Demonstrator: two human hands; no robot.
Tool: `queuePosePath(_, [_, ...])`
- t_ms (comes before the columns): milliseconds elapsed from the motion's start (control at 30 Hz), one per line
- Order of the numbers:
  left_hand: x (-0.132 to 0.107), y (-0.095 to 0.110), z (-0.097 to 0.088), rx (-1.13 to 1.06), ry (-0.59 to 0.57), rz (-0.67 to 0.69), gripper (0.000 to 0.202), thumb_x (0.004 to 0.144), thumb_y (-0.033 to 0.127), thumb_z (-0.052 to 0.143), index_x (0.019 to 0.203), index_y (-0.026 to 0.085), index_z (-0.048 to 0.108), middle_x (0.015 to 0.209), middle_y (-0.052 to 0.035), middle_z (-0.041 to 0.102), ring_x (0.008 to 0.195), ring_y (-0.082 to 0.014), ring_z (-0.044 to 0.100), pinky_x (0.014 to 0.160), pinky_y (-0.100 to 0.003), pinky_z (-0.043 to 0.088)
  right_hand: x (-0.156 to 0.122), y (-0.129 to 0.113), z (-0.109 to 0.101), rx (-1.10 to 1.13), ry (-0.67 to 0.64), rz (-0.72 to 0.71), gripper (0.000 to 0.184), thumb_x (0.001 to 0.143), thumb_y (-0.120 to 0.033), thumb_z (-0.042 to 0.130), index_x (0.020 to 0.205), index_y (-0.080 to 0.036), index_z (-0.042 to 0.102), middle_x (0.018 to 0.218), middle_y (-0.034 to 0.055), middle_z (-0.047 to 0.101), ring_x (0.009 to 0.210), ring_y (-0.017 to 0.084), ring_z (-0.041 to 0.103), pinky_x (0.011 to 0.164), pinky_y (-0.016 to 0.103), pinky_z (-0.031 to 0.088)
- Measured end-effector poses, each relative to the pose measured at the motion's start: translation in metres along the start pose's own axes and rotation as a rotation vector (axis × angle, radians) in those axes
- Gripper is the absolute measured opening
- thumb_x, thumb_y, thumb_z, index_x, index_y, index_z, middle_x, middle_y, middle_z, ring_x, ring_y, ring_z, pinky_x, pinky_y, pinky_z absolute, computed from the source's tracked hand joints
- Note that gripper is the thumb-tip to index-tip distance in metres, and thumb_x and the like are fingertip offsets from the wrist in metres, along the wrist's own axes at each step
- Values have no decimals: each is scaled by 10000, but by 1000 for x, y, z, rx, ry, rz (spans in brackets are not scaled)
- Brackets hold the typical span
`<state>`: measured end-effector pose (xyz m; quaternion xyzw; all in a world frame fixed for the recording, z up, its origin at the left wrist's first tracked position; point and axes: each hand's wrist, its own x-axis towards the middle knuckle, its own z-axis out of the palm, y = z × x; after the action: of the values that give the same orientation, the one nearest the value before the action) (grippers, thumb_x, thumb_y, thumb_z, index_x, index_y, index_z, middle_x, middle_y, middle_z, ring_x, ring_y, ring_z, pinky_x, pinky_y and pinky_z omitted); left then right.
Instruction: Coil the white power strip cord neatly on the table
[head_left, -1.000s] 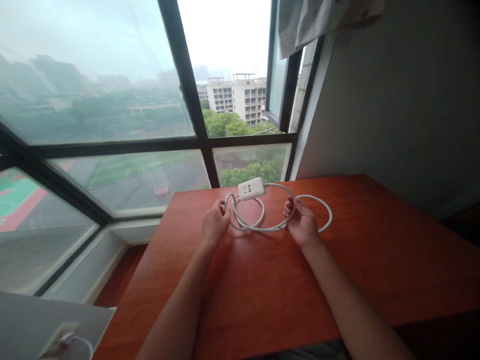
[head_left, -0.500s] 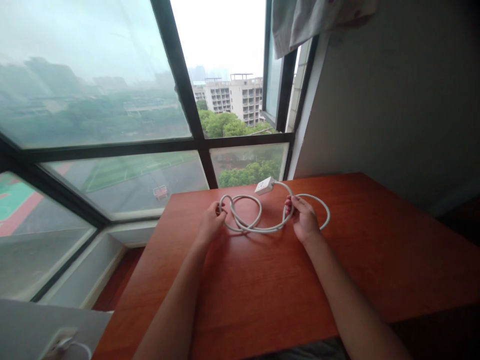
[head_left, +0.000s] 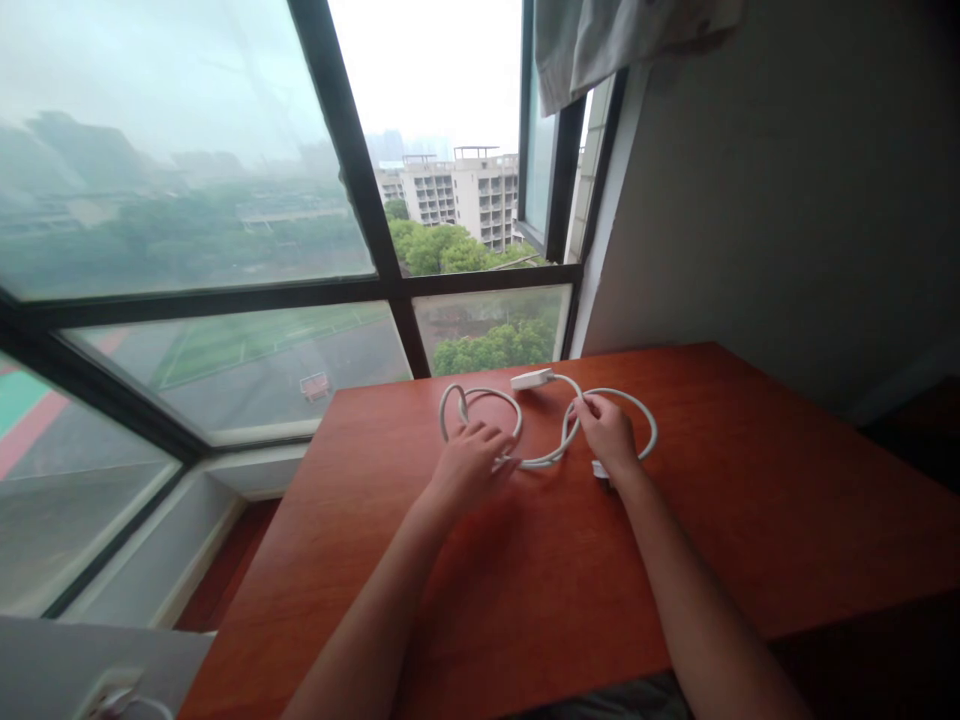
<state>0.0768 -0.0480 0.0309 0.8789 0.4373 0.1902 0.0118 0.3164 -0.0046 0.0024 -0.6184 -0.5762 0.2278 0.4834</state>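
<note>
A white extension cord [head_left: 495, 392] lies in loose loops on the table. My left hand [head_left: 474, 458] is over the front of the left loop, its fingers bent around the cord near where the strands cross; part of the cord is hidden beneath it. Between thumb and fingers, my right hand [head_left: 606, 430] pinches the cord a short way from its socket block [head_left: 532, 379]. This white block points left at the far side of the table. Another loop curves to the right behind my right hand. A white plug end [head_left: 598, 469] shows just under that hand, partly covered by it.
The reddish-brown wooden table [head_left: 540, 580] reaches to a dark-framed window [head_left: 300, 292] at the back and left. One window sash [head_left: 551, 190] stands open beneath a curtain [head_left: 592, 45]. A grey wall [head_left: 765, 210] rises on the right.
My left hand has moved right and nearer, from the left loop's outer side to the crossing strands. The socket block has tipped lower, and the plug end has come into view.
</note>
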Motion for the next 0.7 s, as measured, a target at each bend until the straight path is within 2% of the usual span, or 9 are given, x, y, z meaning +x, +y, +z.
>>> queuePosePath(100, [2, 7, 8, -97, -143, 86, 204, 859, 306, 550, 1010, 233, 667, 829, -76, 650, 871, -222, 577, 813, -346, 408, -2, 0, -2, -282, 21, -57, 285, 862, -388, 478, 719, -212, 651, 675, 48, 680, 618, 175, 564, 574, 280, 312])
queuePosePath(200, [2, 7, 14, -202, -163, 58, 191, 864, 301, 550, 985, 226, 678, 777, -69, 645, 800, -201, 583, 757, -314, 413, -4, -2, -1, -401, 20, -76, 270, 865, -366, 482, 718, -213, 648, 650, 53, 660, 586, 166, 536, 543, 281, 265])
queuePosePath(300, [2, 3, 13, -321, -132, 53, 206, 887, 300, 522, 988, 220, 683, 783, -68, 646, 759, -182, 590, 713, -285, 417, -4, -2, 0, -371, -21, -119, 289, 885, -378, 454, 758, -214, 656, 721, 64, 674, 653, 185, 566, 572, 274, 309])
queuePosePath(400, [1, -2, 10, -461, 14, -12, 231, 900, 309, 505, 998, 202, 685, 793, -69, 642, 752, -172, 590, 715, -272, 430, -1, 1, 1, -245, -65, -200, 310, 888, -271, 377, 834, -210, 676, 853, 79, 692, 798, 210, 600, 688, 285, 397])
queuePosePath(567, [1, -9, 3, -807, 379, -266, 266, 888, 353, 534, 1021, 171, 675, 762, -41, 605, 696, -144, 548, 656, -242, 434, 0, -1, 3, -110, -162, -290, 298, 668, -90, 488, 842, -216, 696, 900, 60, 699, 887, 233, 601, 826, 325, 446])
queuePosePath(700, [2, -11, -2, -1096, 474, -416, 293, 857, 394, 591, 1017, 162, 670, 710, -8, 551, 619, -105, 481, 568, -208, 390, -6, -7, 3, 132, -253, -229, 314, 596, -59, 543, 788, -242, 711, 822, 36, 719, 828, 236, 625, 822, 338, 473])
